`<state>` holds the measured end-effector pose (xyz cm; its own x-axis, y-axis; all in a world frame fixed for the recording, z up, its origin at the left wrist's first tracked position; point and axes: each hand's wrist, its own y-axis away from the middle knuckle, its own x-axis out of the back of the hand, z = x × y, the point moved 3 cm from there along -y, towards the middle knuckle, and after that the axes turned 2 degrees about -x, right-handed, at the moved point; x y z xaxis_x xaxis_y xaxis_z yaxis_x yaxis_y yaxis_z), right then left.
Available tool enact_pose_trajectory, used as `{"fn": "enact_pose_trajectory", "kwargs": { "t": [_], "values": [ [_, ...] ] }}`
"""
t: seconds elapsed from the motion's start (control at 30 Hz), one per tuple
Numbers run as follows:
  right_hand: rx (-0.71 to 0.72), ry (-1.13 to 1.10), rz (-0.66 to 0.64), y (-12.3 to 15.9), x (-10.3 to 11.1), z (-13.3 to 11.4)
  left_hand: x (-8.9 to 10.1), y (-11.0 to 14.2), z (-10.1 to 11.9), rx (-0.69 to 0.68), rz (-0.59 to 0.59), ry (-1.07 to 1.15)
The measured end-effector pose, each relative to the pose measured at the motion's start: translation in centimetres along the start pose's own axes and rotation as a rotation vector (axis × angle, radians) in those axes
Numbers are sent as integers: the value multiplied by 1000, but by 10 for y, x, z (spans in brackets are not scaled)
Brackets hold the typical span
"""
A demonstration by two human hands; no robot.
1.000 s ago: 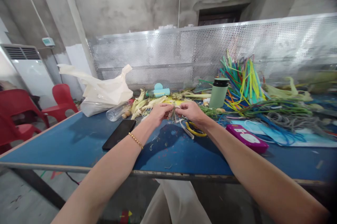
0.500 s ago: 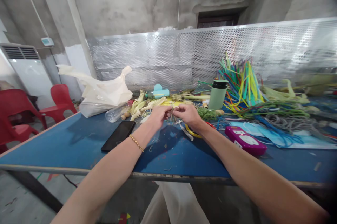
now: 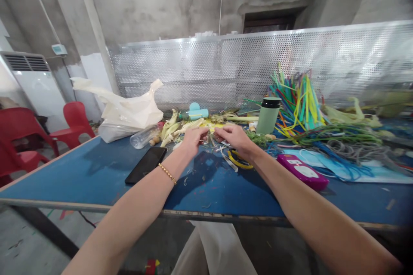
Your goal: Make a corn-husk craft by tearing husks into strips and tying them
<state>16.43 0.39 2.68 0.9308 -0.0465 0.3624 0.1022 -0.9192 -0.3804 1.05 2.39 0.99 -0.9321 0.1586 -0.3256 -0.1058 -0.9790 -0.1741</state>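
My left hand (image 3: 195, 137), below a wrist with a gold bead bracelet (image 3: 167, 174), is closed with thumb and fingertips together. Across a small gap, my right hand (image 3: 235, 138) is pinched too, its fingertips pointing left. Whatever lies between the fingers of either hand is too small and blurred to make out. Pale corn husks (image 3: 171, 129) lie just left of and behind my left hand. Under my right wrist is a yellow loop (image 3: 238, 161), with a thin white strip (image 3: 228, 161) beside it. Something yellow on the table is partly hidden behind both hands.
On the left of the blue table (image 3: 80, 180) are a phone (image 3: 146, 165), a clear bottle (image 3: 141, 139) and a white plastic bag (image 3: 129, 113). On the right stand a green canister (image 3: 268, 116), colourful strips (image 3: 300, 103), a purple box (image 3: 302, 172) and tangled cords (image 3: 351, 150).
My hands have drawn slightly apart, the right one moving a little to the right. Their fingertips were nearly touching before. The whole view has shifted slightly.
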Motion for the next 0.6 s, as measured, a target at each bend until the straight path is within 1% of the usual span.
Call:
{"fn": "enact_pose_trajectory", "kwargs": {
  "t": [0.1,0.2,0.3,0.37,0.4,0.47,0.5,0.53,0.6],
  "values": [
    [38,17,-45,1,-10,5,-5,3,-2,-20,-29,-9],
    [29,-60,-51,1,-16,8,-8,3,-4,31,-46,15],
    [33,-90,-41,0,-12,5,-6,1,-2,105,-82,35],
    [39,-67,19,-2,-2,1,-1,-1,6,104,-109,17],
    [40,-46,70,-3,5,1,3,-3,11,76,-88,-9],
    [37,3,159,-6,17,2,16,-6,21,-52,38,-133],
    [36,24,178,-7,22,3,22,-8,25,-106,99,-226],
    [27,39,186,-9,25,6,27,-11,26,-152,127,-321],
    [2,55,184,-12,27,12,33,-16,22,-207,119,-487]
  ]
}}
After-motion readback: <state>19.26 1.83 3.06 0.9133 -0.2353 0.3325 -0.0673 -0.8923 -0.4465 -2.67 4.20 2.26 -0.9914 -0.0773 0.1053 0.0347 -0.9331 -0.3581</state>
